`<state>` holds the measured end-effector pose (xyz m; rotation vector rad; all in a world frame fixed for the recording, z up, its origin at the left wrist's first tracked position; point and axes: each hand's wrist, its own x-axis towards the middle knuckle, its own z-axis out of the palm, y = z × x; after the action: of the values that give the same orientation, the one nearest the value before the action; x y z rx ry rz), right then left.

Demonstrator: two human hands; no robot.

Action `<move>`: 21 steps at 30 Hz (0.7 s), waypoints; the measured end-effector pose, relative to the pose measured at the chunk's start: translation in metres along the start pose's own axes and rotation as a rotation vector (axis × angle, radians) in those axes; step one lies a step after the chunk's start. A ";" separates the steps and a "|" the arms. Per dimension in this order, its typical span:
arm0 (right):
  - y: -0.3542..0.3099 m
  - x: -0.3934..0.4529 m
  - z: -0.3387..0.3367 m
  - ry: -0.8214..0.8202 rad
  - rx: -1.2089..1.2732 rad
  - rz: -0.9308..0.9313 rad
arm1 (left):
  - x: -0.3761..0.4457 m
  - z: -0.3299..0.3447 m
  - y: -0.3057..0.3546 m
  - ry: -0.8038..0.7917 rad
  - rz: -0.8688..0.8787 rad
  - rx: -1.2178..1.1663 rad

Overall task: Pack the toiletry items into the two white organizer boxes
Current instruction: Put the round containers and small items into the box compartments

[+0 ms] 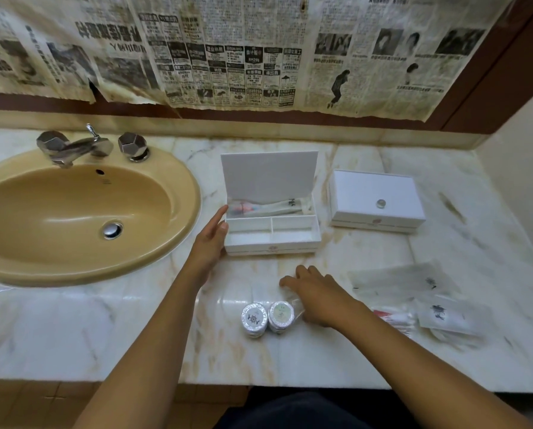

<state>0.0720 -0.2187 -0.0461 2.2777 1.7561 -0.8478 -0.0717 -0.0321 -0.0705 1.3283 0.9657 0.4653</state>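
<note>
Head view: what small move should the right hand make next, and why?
Probably grip the clear plastic packet under the right hand and lift it toward the open white organizer box. The box's two front compartments look empty, and the left hand rests against its side.

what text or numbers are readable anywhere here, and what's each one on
"RM299": yellowed newspaper sheets taped to the wall, in an advert block; the other print there, mostly Chinese characters, is too small and blurred to quote.
Two round foil-wrapped soaps: label designs, no legible words.
Open white organizer box and closed white organizer box: small reddish front emblems, unreadable.
Clear plastic sachets: dark marks, unreadable.
</note>
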 end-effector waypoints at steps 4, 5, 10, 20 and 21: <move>0.011 0.008 -0.007 0.040 -0.019 -0.022 | 0.001 0.000 -0.002 -0.004 0.007 -0.006; 0.013 0.010 -0.007 0.047 -0.029 -0.025 | 0.001 -0.001 -0.002 -0.003 0.009 -0.006; 0.019 0.013 -0.008 0.095 -0.030 0.019 | 0.002 -0.001 -0.003 0.005 0.013 0.015; 0.007 0.014 0.000 0.119 0.032 0.088 | 0.004 -0.001 -0.004 0.008 -0.006 0.013; 0.006 0.014 0.001 0.120 0.033 0.075 | 0.004 -0.001 -0.004 0.006 -0.009 0.011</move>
<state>0.0794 -0.2090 -0.0552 2.4464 1.7033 -0.7462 -0.0713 -0.0291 -0.0759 1.3330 0.9805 0.4581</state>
